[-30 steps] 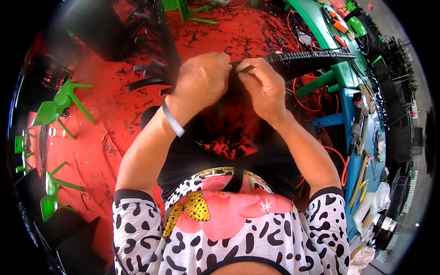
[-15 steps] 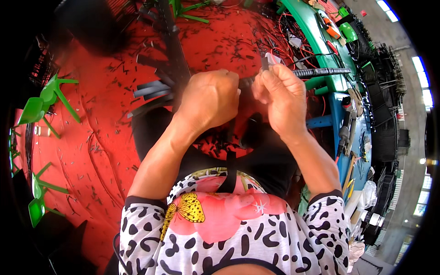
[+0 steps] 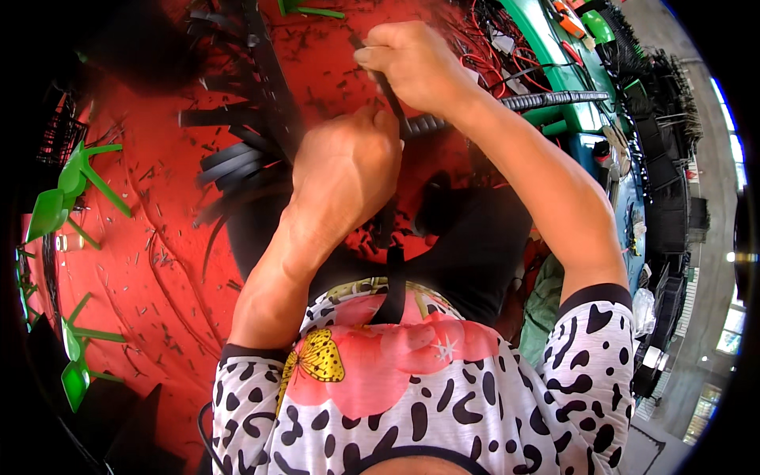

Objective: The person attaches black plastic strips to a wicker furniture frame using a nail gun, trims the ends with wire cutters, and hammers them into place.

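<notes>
My left hand is a closed fist, at the left end of a black rod with ribbed wrapping. What lies inside the fist is hidden. Above and ahead of it, my right hand pinches a flat black strip, which runs down to the left fist, next to the rod. A bundle of loose black strips fans out left of my left hand. Beside it, a long dark bar slants toward the far edge.
Dark offcuts litter the red floor. Green plastic stools stand at the left. A green table with an orange tool and a blue table stand at the right, with red cables nearby. Black stacked items lie beyond.
My right hand has swung up, forward and leftward, and a black strip now shows between both hands. My left fist has shifted slightly left. The strip bundle and dark bar have moved left.
</notes>
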Demonstrator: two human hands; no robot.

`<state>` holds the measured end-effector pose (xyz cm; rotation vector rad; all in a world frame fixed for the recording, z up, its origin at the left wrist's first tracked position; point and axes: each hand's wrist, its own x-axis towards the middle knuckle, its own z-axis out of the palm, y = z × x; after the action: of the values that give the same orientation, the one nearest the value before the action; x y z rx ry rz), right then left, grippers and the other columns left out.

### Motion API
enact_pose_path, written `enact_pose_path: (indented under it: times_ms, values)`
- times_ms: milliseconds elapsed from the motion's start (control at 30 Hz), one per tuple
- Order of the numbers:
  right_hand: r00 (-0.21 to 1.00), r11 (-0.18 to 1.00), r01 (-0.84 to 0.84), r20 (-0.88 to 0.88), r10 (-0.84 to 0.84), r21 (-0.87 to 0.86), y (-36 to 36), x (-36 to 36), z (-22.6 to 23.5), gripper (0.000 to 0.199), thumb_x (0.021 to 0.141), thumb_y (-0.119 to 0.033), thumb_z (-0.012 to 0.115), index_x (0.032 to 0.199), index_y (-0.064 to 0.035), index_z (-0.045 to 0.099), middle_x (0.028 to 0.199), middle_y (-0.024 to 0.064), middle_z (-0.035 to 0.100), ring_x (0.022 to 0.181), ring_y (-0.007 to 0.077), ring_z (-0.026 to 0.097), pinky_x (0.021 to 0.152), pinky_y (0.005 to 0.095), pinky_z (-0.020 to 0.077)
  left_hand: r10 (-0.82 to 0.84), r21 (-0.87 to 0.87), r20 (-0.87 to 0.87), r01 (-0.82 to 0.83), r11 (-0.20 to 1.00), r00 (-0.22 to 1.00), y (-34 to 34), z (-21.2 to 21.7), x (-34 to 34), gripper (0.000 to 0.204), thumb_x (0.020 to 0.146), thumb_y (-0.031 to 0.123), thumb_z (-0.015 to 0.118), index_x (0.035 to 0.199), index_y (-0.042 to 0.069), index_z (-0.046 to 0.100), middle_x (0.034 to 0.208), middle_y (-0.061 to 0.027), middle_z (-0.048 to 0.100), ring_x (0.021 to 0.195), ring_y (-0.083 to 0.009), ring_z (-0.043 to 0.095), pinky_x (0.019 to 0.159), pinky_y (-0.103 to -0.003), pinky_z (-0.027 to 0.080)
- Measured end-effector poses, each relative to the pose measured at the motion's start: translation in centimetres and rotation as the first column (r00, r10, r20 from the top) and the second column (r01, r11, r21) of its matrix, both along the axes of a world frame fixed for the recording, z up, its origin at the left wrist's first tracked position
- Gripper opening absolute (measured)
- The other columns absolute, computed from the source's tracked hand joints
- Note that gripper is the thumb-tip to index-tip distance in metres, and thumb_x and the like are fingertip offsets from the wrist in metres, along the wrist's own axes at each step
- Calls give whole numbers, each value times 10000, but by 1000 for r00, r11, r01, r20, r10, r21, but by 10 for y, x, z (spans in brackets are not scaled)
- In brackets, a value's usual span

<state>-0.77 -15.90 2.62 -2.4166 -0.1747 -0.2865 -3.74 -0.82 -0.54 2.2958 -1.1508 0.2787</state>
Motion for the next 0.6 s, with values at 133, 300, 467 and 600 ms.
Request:
enact_pose_path:
  times_ms: [133,300,467,600]
  values:
    - [996,986,-70,-65,61,-149,-2,15,-11,257,805,-215,577,697,19,572,628,153,553,594,272,548,610,377,433,1,-99,4,-1,995,1000,3,0,-1,202,735,82,649,903,24,553,822,-141,606,730,-349,598,609,-412,479]
    - [949,948,-212,-283,141,-237,-6,29,-21,252,764,-242,593,740,8,623,698,192,580,698,332,575,651,413,432,-15,-76,2,15,997,1000,5,2,2,285,724,19,639,1000,50,578,889,-128,594,777,-335,606,629,-390,487]
    - [862,952,-211,-502,75,-220,-9,31,-28,241,755,-172,571,880,14,658,759,171,633,729,310,603,666,398,451,-58,-88,16,60,994,998,2,4,5,289,721,-8,635,1004,43,609,925,-118,588,787,-331,605,633,-381,493]
    - [909,951,-236,-300,289,200,-24,15,-10,392,716,-85,617,1098,-5,588,853,133,632,756,252,621,664,354,490,-42,-112,25,44,993,999,3,4,4,276,724,-14,636,995,37,616,909,-119,590,777,-333,606,634,-377,495]
